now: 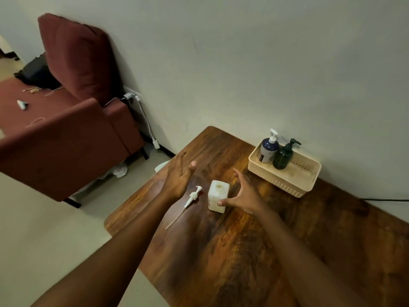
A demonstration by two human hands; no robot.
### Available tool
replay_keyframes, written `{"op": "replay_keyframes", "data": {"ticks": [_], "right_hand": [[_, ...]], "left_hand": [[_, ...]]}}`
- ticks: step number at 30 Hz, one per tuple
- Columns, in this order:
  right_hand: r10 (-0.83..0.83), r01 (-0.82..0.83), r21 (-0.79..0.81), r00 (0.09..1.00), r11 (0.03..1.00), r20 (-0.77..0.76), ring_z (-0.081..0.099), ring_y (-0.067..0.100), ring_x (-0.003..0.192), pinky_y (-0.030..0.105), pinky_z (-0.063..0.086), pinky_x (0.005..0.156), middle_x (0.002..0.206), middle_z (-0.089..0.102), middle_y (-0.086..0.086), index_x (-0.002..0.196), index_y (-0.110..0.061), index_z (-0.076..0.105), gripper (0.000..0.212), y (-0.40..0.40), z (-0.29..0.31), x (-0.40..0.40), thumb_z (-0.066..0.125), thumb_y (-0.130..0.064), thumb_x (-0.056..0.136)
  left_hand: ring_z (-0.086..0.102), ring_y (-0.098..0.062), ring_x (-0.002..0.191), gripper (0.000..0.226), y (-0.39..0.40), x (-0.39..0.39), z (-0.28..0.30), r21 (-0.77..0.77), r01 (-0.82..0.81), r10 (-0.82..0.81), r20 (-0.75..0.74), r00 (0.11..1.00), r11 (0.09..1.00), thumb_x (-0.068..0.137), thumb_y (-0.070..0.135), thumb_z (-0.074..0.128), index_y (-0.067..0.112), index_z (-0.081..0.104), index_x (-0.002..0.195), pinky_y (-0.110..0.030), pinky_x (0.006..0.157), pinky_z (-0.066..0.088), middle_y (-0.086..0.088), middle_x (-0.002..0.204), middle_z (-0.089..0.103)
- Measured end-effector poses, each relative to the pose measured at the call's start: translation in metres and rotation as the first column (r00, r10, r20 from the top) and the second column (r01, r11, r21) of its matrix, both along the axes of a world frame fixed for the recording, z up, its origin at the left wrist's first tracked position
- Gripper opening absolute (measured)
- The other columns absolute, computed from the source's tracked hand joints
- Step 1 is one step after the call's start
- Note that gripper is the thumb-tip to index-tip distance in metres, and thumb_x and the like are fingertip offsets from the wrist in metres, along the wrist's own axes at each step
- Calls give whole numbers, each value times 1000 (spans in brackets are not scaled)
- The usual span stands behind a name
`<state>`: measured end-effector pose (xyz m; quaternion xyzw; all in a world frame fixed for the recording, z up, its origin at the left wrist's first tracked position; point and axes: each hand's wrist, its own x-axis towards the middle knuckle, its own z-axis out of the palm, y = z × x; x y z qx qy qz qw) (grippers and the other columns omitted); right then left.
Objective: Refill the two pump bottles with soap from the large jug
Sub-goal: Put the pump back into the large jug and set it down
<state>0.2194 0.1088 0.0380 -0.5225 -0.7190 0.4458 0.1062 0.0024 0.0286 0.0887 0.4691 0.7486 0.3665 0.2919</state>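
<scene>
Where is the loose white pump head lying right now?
In the head view, the pump head lies flat on the wooden table, just left of the white jug and beside the left hand.

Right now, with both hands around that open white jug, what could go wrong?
The white square plastic jug stands uncapped; a knock from the right hand or left hand could tip it and spill soap on the wooden table. Its removed white pump with its long tube lies loose beside it and could roll off.

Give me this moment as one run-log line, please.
jug: upright, uncapped | pump: lying left of jug | right hand: open, thumb touching jug | left hand: open | bottles: capped, in basket
</scene>
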Motion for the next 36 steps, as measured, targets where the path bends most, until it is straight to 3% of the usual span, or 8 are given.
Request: {"op": "replay_keyframes", "data": {"ticks": [4, 7, 12, 15, 19, 26, 33, 36], "right_hand": [[30, -30, -44, 1000, 999, -4, 31, 22, 143, 43, 37, 107, 160, 29, -4, 157, -39, 13, 136, -2, -26, -14, 97, -46, 50], [11, -13, -66, 1000, 998, -29, 36, 13, 131, 31, 39, 95, 156, 32, -5, 156, -39, 14, 135, 1, -46, -22, 99, -39, 50], [-34, 32, -45, 998, 998, -48, 40, 7, 123, 26, 44, 92, 137, 41, -13, 149, -41, 26, 114, 1, -77, -29, 96, -26, 60], [-60, 60, 10, 997, 998, -45, 43, 7, 123, 27, 48, 93, 128, 43, -17, 141, -43, 33, 97, 1, -86, -30, 92, -21, 67], [-101, 102, 46, 994, 994, -37, 43, 4, 119, 26, 47, 91, 123, 47, -17, 136, -41, 38, 87, 4, -88, -32, 90, -21, 69], [-175, 177, 69, 984, 982, -37, 45, 9, 125, 35, 50, 99, 130, 52, -11, 139, -34, 43, 87, 7, -72, -24, 91, -20, 68], [-261, 263, 107, 965, 959, -41, 46, 14, 132, 45, 48, 105, 140, 50, -8, 142, -35, 40, 88, 12, -13, 21, 90, -27, 70], [-297, 300, 162, 954, 940, -43, 47, 13, 129, 45, 46, 103, 132, 51, -11, 137, -38, 42, 84, 11, 25, 58, 91, -32, 69]], "left_hand": [[32, -28, 155, 71, -3, -15, -34, -128, -19, 3, -122, 992, 992, 104, 59, 49, 26, 28, 162, -53, 126, 29, -5, 170, 31], [38, -32, 151, 76, 9, -21, -66, -238, 4, -25, -86, 996, 971, 97, 53, 66, 22, 35, 159, -54, 122, 37, -7, 166, 37], [60, -32, 128, 74, 33, -20, -122, -373, 12, -35, -54, 998, 928, 93, 40, 76, 12, 44, 154, -49, 107, 52, -15, 151, 54], [66, -28, 112, 58, 40, -17, -146, -417, -2, -56, -127, 990, 909, 90, 34, 79, 14, 56, 139, -45, 98, 57, -12, 134, 65], [64, -22, 101, 29, 49, -13, -163, -389, -68, -7, -189, 982, 919, 90, 28, 77, 22, 61, 114, -43, 92, 60, -5, 119, 65], [69, -18, 93, 6, 64, -9, -170, -391, -57, -15, -180, 984, 919, 92, 17, 75, 18, 72, 97, -36, 84, 59, -3, 105, 76], [71, -14, 88, 13, 87, 19, -115, -236, 117, -144, -100, 985, 965, 92, 19, 78, 14, 74, 103, -35, 79, 61, 0, 96, 74], [59, -7, 72, 18, 108, 47, -68, -128, 175, -190, -119, 975, 976, 89, 22, 82, 9, 74, 99, -22, 59, 41, 4, 82, 65]]}}
